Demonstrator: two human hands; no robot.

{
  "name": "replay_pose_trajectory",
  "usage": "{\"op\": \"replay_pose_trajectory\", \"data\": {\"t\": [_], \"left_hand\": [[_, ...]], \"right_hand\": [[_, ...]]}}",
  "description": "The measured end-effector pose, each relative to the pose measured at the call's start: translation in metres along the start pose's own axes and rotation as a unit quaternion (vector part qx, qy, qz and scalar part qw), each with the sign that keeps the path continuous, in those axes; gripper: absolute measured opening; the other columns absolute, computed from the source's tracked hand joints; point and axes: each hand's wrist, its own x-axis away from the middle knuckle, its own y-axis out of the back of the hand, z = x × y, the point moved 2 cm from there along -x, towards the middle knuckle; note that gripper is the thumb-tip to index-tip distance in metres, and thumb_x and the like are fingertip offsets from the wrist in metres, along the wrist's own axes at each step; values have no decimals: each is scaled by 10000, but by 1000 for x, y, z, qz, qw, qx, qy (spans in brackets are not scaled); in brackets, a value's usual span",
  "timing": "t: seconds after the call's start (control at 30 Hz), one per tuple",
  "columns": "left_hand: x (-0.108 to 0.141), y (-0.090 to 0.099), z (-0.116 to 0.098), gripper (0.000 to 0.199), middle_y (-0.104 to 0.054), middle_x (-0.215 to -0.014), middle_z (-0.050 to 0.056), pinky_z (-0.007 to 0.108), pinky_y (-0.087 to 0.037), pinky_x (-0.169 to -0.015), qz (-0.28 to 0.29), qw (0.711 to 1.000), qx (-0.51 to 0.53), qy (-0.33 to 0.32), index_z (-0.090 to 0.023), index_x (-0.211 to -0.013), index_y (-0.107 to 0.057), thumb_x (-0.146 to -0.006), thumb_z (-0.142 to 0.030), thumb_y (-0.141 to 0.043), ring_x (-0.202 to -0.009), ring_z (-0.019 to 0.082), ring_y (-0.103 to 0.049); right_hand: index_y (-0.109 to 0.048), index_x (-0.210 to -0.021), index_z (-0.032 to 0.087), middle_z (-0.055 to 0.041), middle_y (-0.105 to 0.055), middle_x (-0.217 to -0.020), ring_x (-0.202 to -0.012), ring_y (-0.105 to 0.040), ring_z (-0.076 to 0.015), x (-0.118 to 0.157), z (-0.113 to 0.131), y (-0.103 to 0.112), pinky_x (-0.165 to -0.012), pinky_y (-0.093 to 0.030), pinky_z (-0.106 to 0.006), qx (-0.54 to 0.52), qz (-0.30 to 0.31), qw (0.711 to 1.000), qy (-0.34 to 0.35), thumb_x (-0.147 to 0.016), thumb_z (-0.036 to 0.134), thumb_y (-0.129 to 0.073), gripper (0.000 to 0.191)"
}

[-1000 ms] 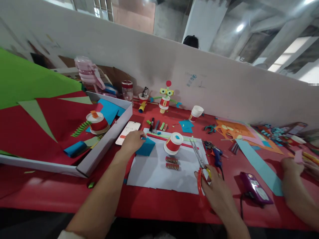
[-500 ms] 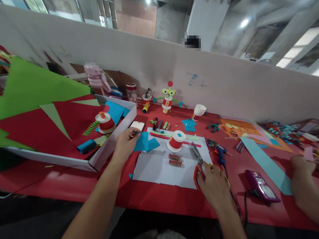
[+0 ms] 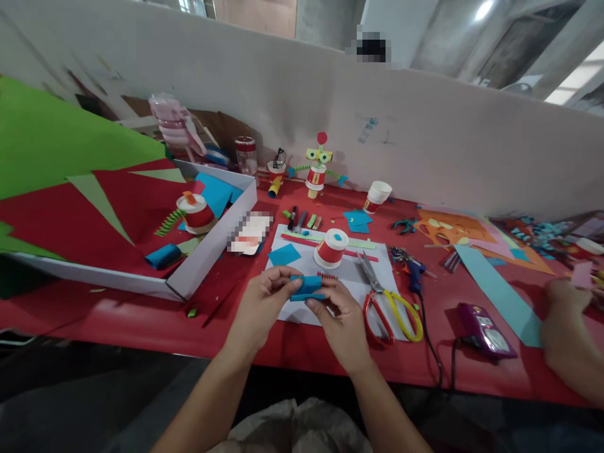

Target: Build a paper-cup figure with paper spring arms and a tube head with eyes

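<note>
Between my two hands a piece of blue paper (image 3: 306, 287) is bent over on itself. My left hand (image 3: 264, 302) pinches its left end, and my right hand (image 3: 340, 318) grips the right end. Beneath them lie white sheets (image 3: 295, 313). Just beyond stands an upside-down red and white paper cup (image 3: 331, 249) with a blue spot on its base. A folded red paper spring (image 3: 327, 275) is partly hidden behind my right hand. Another blue square (image 3: 284, 254) rests to the left of the cup. Scissors (image 3: 377, 290) with red and yellow handles lie open on the right.
A white box (image 3: 207, 261) with coloured paper and a cup figure stands left. At the back is a finished cup robot (image 3: 316, 177). To the right lie a glue gun (image 3: 415, 277), a purple device (image 3: 486, 331) and another person's hand (image 3: 566, 308).
My right hand has let go of the scissors and joined my left. One blue square has been lifted and bent between both hands. The view has tilted down slightly.
</note>
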Motion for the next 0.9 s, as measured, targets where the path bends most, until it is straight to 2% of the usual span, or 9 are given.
{"op": "replay_pose_trajectory", "data": {"t": [0.23,0.47,0.63,0.8,0.9], "left_hand": [[12,-7,8,350,-721,-812,36,271,-540,-712,17,997,61,35,-173,-814,-731,-609,-430,-851,-761,167,-647],[20,-11,10,434,-726,-805,50,320,-570,-704,8,998,57,38,-173,-797,-700,-644,-566,-802,-740,197,-674],[22,-14,10,366,-735,-765,37,310,-564,-737,22,999,22,32,-179,-848,-705,-570,-357,-863,-738,188,-677],[19,-10,12,313,-718,-717,15,298,-552,-710,15,999,-1,30,-184,-855,-690,-589,-295,-812,-695,173,-666],[17,-6,12,273,-708,-724,17,295,-537,-694,29,998,-50,10,-195,-868,-692,-617,-271,-769,-704,183,-671]], "right_hand": [[-687,-790,191,-1,-662,-776,-684,-556,-142,5,0,0,-639,-472,-264,-95,-63,989,-97,-777,330,-755,155],[-660,-796,185,17,-638,-660,-617,-567,-140,8,2,5,-603,-483,-270,-92,-63,984,-138,-787,401,-751,235],[-632,-796,195,15,-647,-679,-621,-588,-141,10,3,5,-597,-495,-268,-91,-64,984,-138,-793,392,-746,228],[-575,-1025,227,29,-687,-759,-681,-634,-146,10,1,6,-629,-510,-260,-110,-99,981,-126,-750,297,-780,350],[-618,-998,212,30,-678,-736,-626,-620,-129,10,-1,6,-601,-504,-250,-123,-55,980,-144,-768,297,-755,280]]}}
